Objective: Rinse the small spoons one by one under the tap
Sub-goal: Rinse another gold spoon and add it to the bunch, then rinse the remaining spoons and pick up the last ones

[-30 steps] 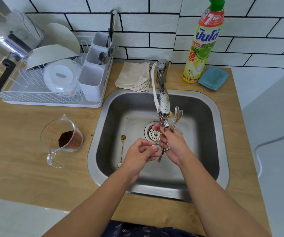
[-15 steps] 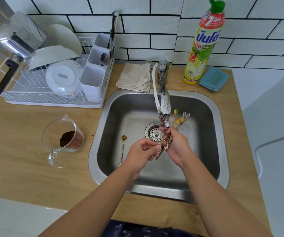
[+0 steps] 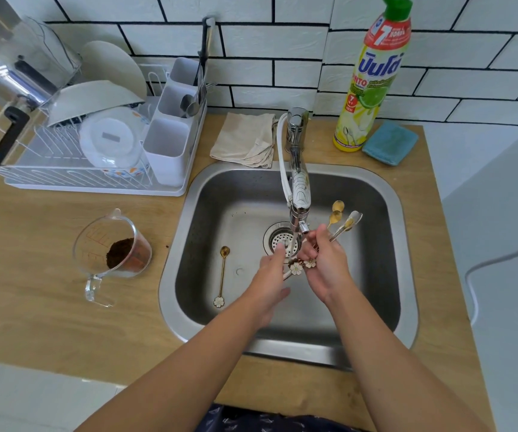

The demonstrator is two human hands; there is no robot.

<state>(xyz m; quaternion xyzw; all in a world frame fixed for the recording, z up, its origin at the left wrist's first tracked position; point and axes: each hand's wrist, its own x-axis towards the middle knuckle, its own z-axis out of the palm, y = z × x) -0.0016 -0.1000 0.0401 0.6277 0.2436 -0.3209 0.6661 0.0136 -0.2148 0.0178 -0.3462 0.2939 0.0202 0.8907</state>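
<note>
Hands meet over the middle of the sink (image 3: 385,213), just below the tap (image 3: 298,188). The right hand (image 3: 326,263) has its fingers curled round a bundle of small spoons (image 3: 340,221), their gold bowls fanning up and to the right of the spout, their white flower-shaped ends sticking out beside the palm. The left hand (image 3: 270,275) reaches toward those flower ends with its fingers stretched forward; whether it pinches one is not clear, as the fingertips are blurred. One more gold spoon (image 3: 222,275) lies flat on the sink floor, left of the drain strainer (image 3: 282,241), well apart from both hands.

Behind the sink stands a yellow dish soap bottle (image 3: 373,76) with a green cap, a lime picture, Thai lettering, a red band with a large "7" and the word "NEW". A blue sponge (image 3: 390,143) lies just beside it, and a folded beige cloth (image 3: 245,140) lies left of the tap base. A measuring jug (image 3: 111,251) with red markings and dark grounds sits on the wooden counter (image 3: 48,244). A white dish rack (image 3: 95,145) holds plates and cutlery before a white tiled wall (image 3: 282,42) with dark grout.
</note>
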